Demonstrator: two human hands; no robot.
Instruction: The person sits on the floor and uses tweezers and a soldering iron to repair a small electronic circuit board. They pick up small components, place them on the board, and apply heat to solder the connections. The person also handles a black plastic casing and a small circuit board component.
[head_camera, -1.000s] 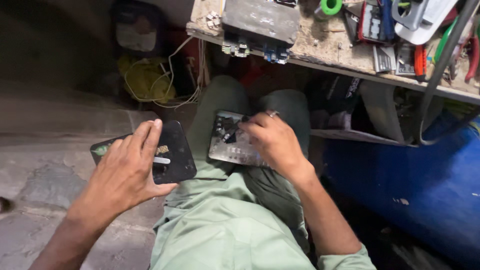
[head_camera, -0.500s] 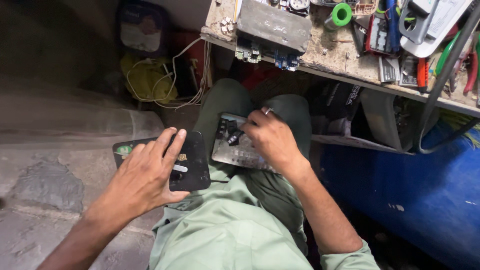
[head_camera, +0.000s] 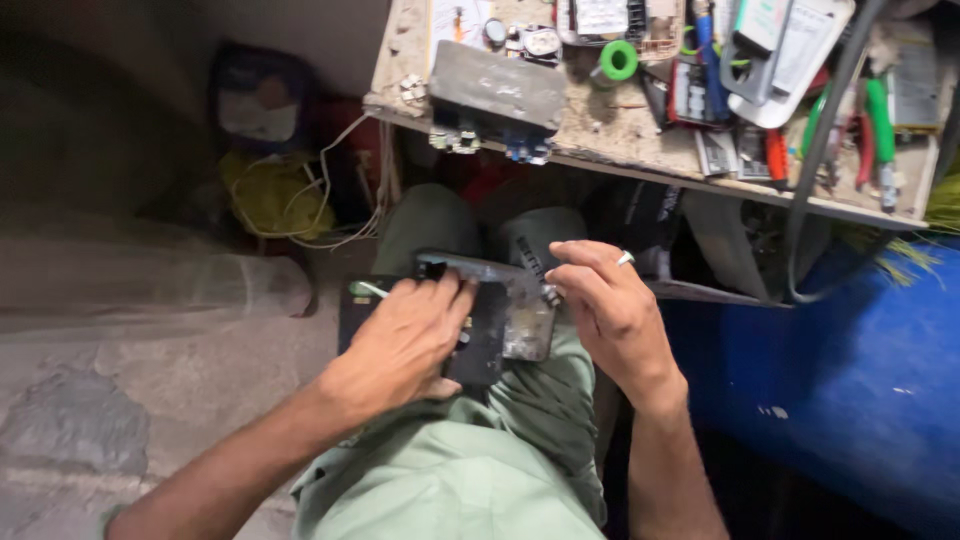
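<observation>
I am seated, and my legs in green trousers fill the lower middle of the view. My left hand grips a flat black panel and holds it over my lap, its right edge overlapping a grey metal plate that rests on my thighs. My right hand, with a ring on one finger, pinches at the right edge of the metal plate with its fingertips. Whether a small part sits between those fingers cannot be told.
A cluttered wooden workbench crosses the top, carrying a grey metal box, a green tape roll, pliers and other tools. A blue drum stands at the right. Yellow material and loose wires lie at the left on the concrete floor.
My left hand has carried the black panel rightward from beside my thigh onto my lap, over the metal plate. My right hand has shifted to the plate's right edge.
</observation>
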